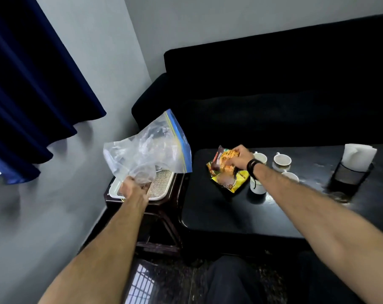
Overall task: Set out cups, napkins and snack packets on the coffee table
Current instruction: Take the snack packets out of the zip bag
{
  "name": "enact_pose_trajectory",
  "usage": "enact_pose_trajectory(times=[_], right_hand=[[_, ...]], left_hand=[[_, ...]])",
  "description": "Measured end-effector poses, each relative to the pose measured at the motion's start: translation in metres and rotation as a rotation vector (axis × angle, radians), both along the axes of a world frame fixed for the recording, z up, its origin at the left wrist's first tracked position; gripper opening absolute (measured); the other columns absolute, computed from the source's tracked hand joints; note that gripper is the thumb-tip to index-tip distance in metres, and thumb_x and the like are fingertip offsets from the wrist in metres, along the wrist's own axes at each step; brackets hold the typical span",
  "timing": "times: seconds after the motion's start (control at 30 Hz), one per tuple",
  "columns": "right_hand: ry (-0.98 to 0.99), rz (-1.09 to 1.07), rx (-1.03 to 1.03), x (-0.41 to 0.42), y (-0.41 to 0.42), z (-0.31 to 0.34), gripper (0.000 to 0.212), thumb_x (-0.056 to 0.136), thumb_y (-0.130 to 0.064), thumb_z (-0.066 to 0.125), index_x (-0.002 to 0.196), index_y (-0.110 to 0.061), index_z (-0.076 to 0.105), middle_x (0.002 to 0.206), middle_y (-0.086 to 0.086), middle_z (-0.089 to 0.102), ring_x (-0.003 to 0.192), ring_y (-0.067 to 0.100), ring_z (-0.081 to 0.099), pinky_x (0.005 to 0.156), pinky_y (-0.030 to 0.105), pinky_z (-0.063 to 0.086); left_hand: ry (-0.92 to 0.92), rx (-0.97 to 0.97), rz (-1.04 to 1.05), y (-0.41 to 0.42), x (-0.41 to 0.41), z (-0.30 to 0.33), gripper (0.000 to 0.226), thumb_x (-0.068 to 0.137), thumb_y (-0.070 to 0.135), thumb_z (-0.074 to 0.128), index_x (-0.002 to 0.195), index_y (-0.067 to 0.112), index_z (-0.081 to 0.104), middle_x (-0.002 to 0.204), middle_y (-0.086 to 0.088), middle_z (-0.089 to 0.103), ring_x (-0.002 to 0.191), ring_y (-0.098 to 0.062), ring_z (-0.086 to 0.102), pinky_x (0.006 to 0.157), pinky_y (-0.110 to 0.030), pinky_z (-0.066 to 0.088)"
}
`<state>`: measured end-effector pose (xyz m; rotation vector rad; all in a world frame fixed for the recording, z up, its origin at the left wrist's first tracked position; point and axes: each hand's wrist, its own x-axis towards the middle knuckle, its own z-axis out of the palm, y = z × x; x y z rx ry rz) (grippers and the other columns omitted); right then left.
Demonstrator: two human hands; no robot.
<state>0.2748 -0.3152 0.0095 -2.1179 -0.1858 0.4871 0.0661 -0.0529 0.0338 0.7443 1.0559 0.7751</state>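
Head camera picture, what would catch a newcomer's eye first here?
Probably the clear zip bag, held up by the left hand over the small side table. Next, the bright yellow snack packets at the near-left of the black coffee table, with the right hand on top of them. White cups stand just to their right.

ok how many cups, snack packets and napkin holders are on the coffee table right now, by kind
cups: 3
snack packets: at least 2, overlapping in a pile under the right hand
napkin holder with napkins: 1
total: 6
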Motion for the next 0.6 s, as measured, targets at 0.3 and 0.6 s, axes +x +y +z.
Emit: enact_pose_trajectory(times=[0.3, 0.6], right_hand=[[-0.335, 0.192, -0.548, -0.048, 0.053, -0.079, 0.056, 0.08, -0.032, 0.074, 0.128, -0.014, 0.052, 0.131, 0.012, 0.054, 0.124, 0.03, 0.05, 0.099, 0.038, 0.046], [-0.093, 0.018, 0.339, -0.018, 0.053, -0.016, 0.065, 0.089, -0.061, 0.055, 0.135, -0.017, 0.046, 0.13, 0.007, 0.057, 0.118, 0.023, 0.056, 0.101, 0.045, 0.046]], left_hand=[[0.002, 0.015, -0.134, -0.001, 0.011, -0.02, 0.024, 0.101, 0.02, 0.041, 0.086, 0.01, 0.058, 0.086, -0.008, 0.063, 0.069, -0.02, 0.062, 0.071, -0.036, 0.059], [0.109, 0.034, -0.224, -0.023, 0.033, -0.025, 0.05, 0.085, 0.023, 0.073, 0.13, 0.007, 0.056, 0.143, -0.019, 0.048, 0.11, -0.034, 0.063, 0.107, -0.048, 0.045]])
